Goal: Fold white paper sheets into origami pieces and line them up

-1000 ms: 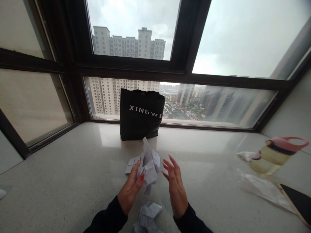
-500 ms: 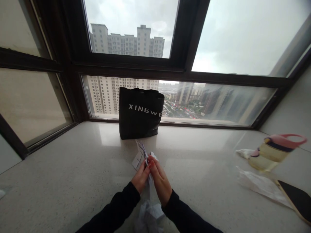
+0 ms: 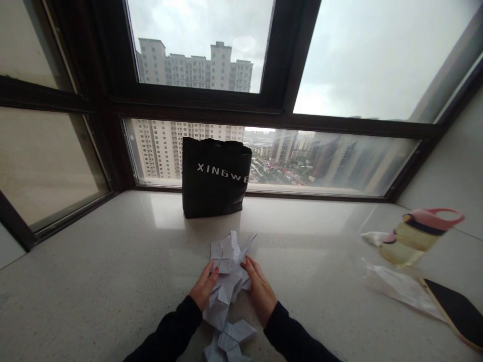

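My left hand (image 3: 204,287) grips a folded white sheet of paper (image 3: 222,254) between thumb and fingers, on the left side of the pile. Opposite it, my right hand (image 3: 260,289) pinches another folded paper piece (image 3: 248,247), which tilts up to the right. Between and below the hands, a cluster of creased white papers (image 3: 219,306) hangs or lies; I cannot tell whether the pieces are joined. Closer to me, more folded papers (image 3: 232,339) lie on the pale speckled counter (image 3: 113,291).
A black bag (image 3: 215,181) with white letters stands upright by the window. On the right are a yellowish bottle (image 3: 413,241) with a pink lid, a crumpled white wrapper (image 3: 400,289) and a dark-screened phone (image 3: 456,306). Dark window frames (image 3: 279,108) border the counter.
My hands have moved apart from their pressed-together position. The stacked papers between them have fanned out into a wider cluster, uncovering more pieces.
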Demonstrator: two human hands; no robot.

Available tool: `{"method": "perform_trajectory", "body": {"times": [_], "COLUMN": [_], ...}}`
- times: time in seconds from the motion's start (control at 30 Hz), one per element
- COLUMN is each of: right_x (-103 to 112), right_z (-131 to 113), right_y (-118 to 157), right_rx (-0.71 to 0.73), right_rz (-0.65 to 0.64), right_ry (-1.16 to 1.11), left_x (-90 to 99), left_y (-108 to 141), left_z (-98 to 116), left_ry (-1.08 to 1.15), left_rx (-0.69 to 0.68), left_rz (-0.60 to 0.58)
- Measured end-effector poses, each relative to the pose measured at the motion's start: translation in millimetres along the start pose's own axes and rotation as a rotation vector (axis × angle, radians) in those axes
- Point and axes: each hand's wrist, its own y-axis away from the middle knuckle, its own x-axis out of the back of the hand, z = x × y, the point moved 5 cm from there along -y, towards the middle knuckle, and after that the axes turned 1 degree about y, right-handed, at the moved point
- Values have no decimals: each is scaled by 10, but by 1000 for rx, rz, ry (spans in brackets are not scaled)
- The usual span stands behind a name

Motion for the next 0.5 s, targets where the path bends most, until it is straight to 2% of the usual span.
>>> {"method": "perform_trajectory", "body": {"times": [0.1, 0.2, 0.23, 0.33, 0.4, 0.47, 0.5], "right_x": [-297, -371, -325, -9, 238, 395, 416], "right_z": [-171, -349, -376, -340, -275, -217, -188], "right_y": [96, 215, 239, 215, 119, -15, -86], "right_rx": [27, 117, 135, 130, 133, 158, 163], "right_rz": [-64, -122, -122, -22, 86, 173, 193], "right_ry": [6, 20, 34, 110, 153, 151, 139], "left_x": [-256, -328, -302, 14, 258, 372, 366], "left_y": [-50, 76, 137, 259, 266, 200, 146], "left_z": [144, 448, 520, 535, 398, 203, 119], "left_ry": [-10, -19, -22, -24, -50, -22, -5], "left_rx": [-35, -165, -186, -185, -156, -88, -63], "left_rz": [-42, -104, -141, -9, 133, 176, 166]}}
